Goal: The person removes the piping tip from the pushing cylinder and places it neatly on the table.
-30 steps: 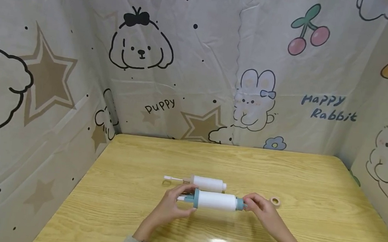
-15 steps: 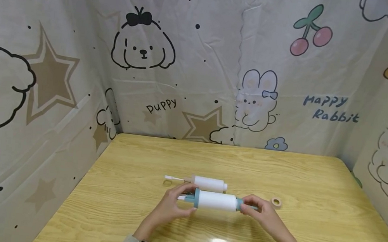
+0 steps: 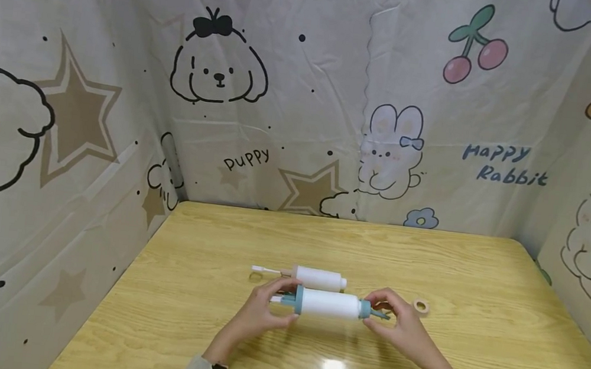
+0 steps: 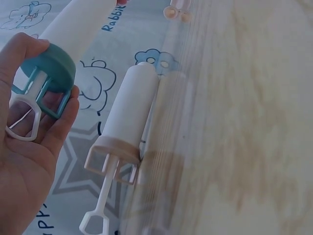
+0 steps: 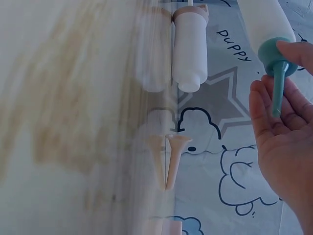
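A white syringe (image 3: 331,304) with teal ends lies sideways between both hands, in the middle of the head view. My left hand (image 3: 261,310) grips its teal collar with thumb and fingers. The plunger's white handle (image 4: 24,117) sits near the left palm in the left wrist view. My right hand (image 3: 398,320) holds the teal cap (image 5: 277,55) at the other end, thumb on one side and fingers opposite. From that cap a thin teal nozzle (image 5: 278,90) points out over the right palm. Part of the collar is hidden by the left fingers.
A second white syringe (image 3: 319,278) with a beige collar lies just behind on the wood-grain table (image 3: 216,230). A beige nozzle (image 3: 421,306) stands to the right, cone-shaped in the right wrist view. Printed curtains (image 3: 315,91) enclose the back and sides.
My right fingers have moved from the nozzle onto the teal cap and shifted their grip around it, so the nozzle shows beyond them. The left hand keeps its hold.
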A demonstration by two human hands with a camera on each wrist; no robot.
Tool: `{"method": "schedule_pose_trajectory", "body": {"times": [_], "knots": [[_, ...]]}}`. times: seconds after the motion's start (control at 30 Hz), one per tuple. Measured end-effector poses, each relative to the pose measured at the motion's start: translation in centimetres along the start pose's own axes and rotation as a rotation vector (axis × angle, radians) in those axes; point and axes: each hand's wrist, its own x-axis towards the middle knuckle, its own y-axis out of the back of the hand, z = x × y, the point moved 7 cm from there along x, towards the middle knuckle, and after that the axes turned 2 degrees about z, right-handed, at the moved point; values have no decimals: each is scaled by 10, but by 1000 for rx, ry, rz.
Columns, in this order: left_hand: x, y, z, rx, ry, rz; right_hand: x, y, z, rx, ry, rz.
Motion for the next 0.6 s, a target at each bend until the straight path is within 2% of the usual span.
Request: {"method": "schedule_pose_trajectory", "body": {"times": [0.27, 0.43, 0.6], "knots": [[-8, 5, -10, 36, 23, -9, -3, 7, 1, 9, 13, 23], [-11, 4, -14, 38, 54, -60, -4, 8, 0, 9, 32, 19], [-13, 1, -19, 35, 114, -113, -5, 7, -1, 8, 31, 0]]}}
